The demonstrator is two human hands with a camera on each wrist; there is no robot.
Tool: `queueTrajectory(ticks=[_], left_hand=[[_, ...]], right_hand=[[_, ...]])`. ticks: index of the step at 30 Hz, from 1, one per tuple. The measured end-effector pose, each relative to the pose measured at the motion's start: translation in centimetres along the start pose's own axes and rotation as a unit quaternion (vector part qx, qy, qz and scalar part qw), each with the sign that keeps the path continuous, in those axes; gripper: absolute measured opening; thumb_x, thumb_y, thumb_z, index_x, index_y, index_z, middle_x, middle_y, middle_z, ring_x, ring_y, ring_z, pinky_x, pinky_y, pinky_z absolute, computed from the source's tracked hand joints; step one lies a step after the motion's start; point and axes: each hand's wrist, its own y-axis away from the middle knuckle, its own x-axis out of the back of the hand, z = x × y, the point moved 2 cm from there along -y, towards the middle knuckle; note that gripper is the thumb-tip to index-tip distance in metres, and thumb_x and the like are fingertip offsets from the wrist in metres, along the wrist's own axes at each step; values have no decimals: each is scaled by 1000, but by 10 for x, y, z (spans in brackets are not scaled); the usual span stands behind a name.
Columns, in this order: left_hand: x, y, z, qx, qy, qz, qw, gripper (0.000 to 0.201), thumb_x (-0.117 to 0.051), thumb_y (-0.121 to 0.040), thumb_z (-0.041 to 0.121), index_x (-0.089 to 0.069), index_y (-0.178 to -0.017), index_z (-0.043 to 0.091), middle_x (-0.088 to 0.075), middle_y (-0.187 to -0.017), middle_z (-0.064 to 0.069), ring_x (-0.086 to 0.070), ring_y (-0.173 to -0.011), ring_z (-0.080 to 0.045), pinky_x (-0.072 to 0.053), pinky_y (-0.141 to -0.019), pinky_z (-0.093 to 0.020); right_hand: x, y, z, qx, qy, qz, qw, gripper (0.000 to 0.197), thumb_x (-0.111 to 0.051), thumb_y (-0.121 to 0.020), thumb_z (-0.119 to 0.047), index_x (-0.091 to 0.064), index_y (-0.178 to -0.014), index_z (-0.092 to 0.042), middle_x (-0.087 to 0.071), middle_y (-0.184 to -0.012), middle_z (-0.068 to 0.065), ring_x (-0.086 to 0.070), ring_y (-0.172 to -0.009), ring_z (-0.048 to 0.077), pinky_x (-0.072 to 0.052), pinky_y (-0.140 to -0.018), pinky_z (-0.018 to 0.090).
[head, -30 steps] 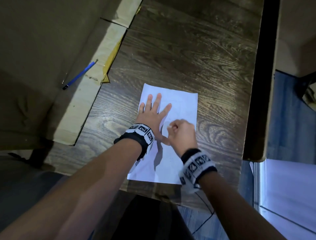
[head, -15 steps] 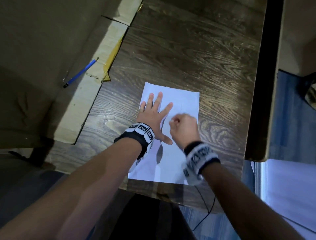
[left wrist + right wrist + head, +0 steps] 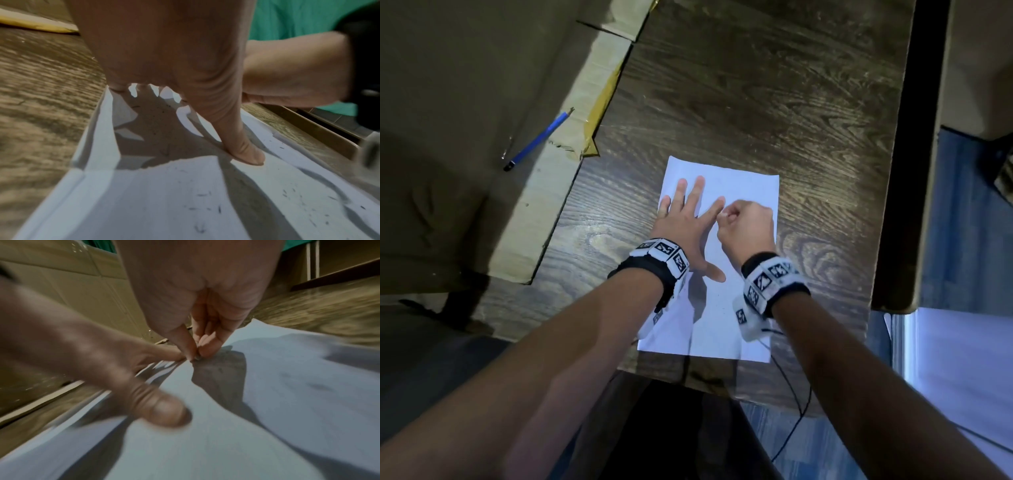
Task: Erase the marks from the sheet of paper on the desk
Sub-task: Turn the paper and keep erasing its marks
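Right hand (image 3: 744, 228) slid up sheet (image 3: 743, 192) (left hand (image 3: 681, 222) flat).

Matt white paper sheet (image 3: 743, 192) on glossy wood-grain desk (image 3: 756, 102) (cardboard (image 3: 544, 192) beside).

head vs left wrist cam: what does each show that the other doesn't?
Head only: the whole sheet of paper on the desk, the left hand spread flat on it, the right hand curled beside the left forefinger, a blue pen on cardboard.

Left wrist only: dark crumbs scattered on the paper, the thumb pressing it down, a green cloth behind.

Both: paper, desk, both hands.
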Motion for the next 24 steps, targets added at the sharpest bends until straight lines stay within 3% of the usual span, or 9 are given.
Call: queueTrajectory(ticks=[4, 10, 15, 20, 24], left_hand=[[0, 0, -1, -2, 7, 7, 1000, 144, -69, -50, 88, 16, -155, 38, 38, -157, -9, 31, -145, -37, 3, -120, -57], [1, 0, -1, -1, -1, 5, 1000, 146, -67, -47, 91, 16, -155, 38, 36, -158, -9, 30, -146, -38, 5, -119, -57], [1, 1, -1, -2, -2, 9, 1000, 143, -67, -51, 89, 16, -155, 38, 37, -157, -10, 30, -146, -38, 4, -120, -56], [2, 0, 1, 0, -8, 2, 1000, 145, -65, -48, 92, 17, -155, 38, 38, -157, -9, 30, -145, -38, 5, -119, -57], [2, 0, -1, -1, -6, 7, 1000, 144, -67, -50, 90, 16, -155, 38, 38, -157, -10, 30, -145, -38, 4, -120, -57]], right_hand=[[2, 42, 10, -2, -10, -43, 999, 11, -58, -82, -16, -65, -74, -15, -67, -69, 1, -64, -66, 21, -57, -68, 36], [2, -8, -2, -24, -24, 9, 999, 13, -56, -81, -19, -62, -70, -16, -66, -66, 2, -64, -58, 23, -59, -59, 37], [3, 45, 11, -16, 6, -49, 999, 12, -55, -82, -17, -64, -75, -15, -66, -71, 0, -61, -63, 18, -47, -59, 25], [3, -5, -1, -8, 2, -2, 1000, 12, -56, -84, -16, -63, -75, -14, -66, -72, 5, -63, -63, 24, -54, -59, 31], [3, 37, 8, -12, 2, -22, 1000, 11, -56, -84, -17, -65, -78, -15, -67, -74, 1, -64, -67, 20, -56, -64, 31]])
